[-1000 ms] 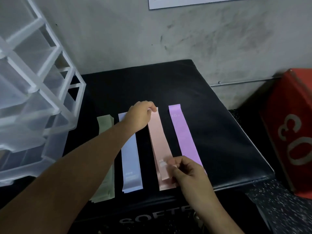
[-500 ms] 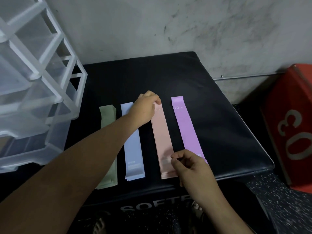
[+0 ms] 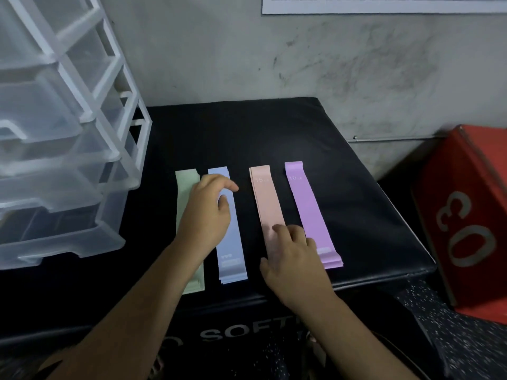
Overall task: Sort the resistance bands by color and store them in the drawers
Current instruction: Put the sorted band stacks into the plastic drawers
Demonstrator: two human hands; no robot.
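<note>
Four stacks of flat resistance bands lie side by side on a black padded box (image 3: 274, 133): green (image 3: 183, 187), blue (image 3: 233, 242), peach (image 3: 266, 198) and purple (image 3: 307, 204). My left hand (image 3: 208, 212) hovers over the green and blue stacks with loosely curled fingers and holds nothing. My right hand (image 3: 290, 253) rests with its fingers laid flat on the near end of the peach stack, beside the purple one. A translucent plastic drawer unit (image 3: 55, 149) stands at the left with its drawers pulled out.
A red box (image 3: 466, 220) marked with white numerals stands on the speckled floor at the right. A grey wall runs behind the black box, with a white sheet (image 3: 384, 4) pinned at the top.
My left hand let go of the far end of the peach stack and moved left over the blue and green stacks. My right hand's fingers flattened onto the peach stack's near end.
</note>
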